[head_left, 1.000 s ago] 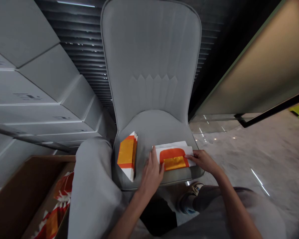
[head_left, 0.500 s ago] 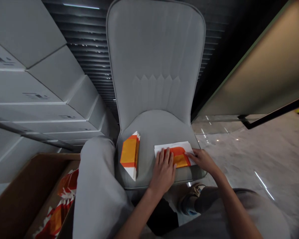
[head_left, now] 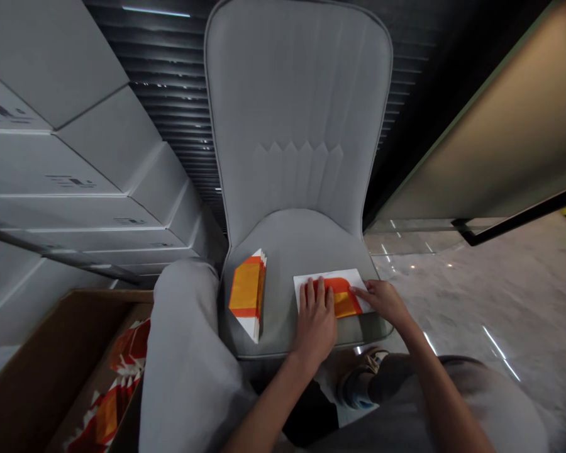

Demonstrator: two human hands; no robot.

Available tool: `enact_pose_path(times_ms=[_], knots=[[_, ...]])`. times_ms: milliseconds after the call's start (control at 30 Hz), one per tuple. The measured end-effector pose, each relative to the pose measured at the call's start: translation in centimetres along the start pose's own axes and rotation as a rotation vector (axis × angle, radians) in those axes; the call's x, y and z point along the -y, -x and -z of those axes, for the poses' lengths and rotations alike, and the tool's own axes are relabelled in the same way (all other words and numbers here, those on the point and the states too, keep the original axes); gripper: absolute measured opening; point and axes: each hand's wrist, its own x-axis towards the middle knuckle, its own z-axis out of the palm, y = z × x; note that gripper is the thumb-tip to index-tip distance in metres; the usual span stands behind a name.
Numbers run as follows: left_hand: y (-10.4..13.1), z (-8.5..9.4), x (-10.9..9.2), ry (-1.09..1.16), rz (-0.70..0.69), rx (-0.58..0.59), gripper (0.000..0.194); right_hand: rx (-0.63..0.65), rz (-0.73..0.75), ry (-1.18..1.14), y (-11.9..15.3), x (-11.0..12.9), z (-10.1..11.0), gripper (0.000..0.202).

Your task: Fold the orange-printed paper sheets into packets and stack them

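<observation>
A folded sheet of paper (head_left: pixel 337 277), white with orange and yellow print, lies flat on the seat of a grey chair (head_left: pixel 283 245). My left hand (head_left: pixel 317 324) rests on its left part, palm down with the fingers stretched out. At the right edge, my right hand (head_left: pixel 383 301) pinches the paper between thumb and fingers. To the left on the same seat is a stack of folded papers (head_left: pixel 246 292) with slanted corners, in the same colours. Part of the sheet's print is hidden under my left fingers.
An open cardboard box (head_left: pixel 28 371) at lower left holds several folded orange and white papers (head_left: pixel 107 409). White boxes (head_left: pixel 94 160) are piled along the left. My knee (head_left: pixel 183 296) is beside the seat. A glass panel with a dark handle (head_left: pixel 523 214) stands on the right.
My left hand has slid slightly to the right over the sheet, and its fingers sit a little higher on it. The right hand stays at the right edge. The view has shifted slightly.
</observation>
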Motion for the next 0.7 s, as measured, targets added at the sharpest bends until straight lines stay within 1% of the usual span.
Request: enact_pose_path(times_ms=[67, 167, 433, 700], knots=[[-0.3, 0.1, -0.1, 0.016, -0.039, 0.012, 0.056, -0.001, -0.016, -0.018, 0.0, 0.0, -0.1, 0.062], [-0.7, 0.1, 0.1, 0.041, -0.08, 0.009, 0.054, -0.02, -0.001, -0.002, 0.0, 0.0, -0.2, 0.063], [-0.9, -0.9, 0.1, 0.079, -0.041, -0.043, 0.051, -0.047, 0.065, -0.038, 0.1, 0.6, 0.1, 0.064], [-1.0, -1.2, -0.4, 0.039, -0.001, -0.061, 0.051, -0.065, 0.064, -0.007, -0.3, 0.7, 0.0, 0.064]])
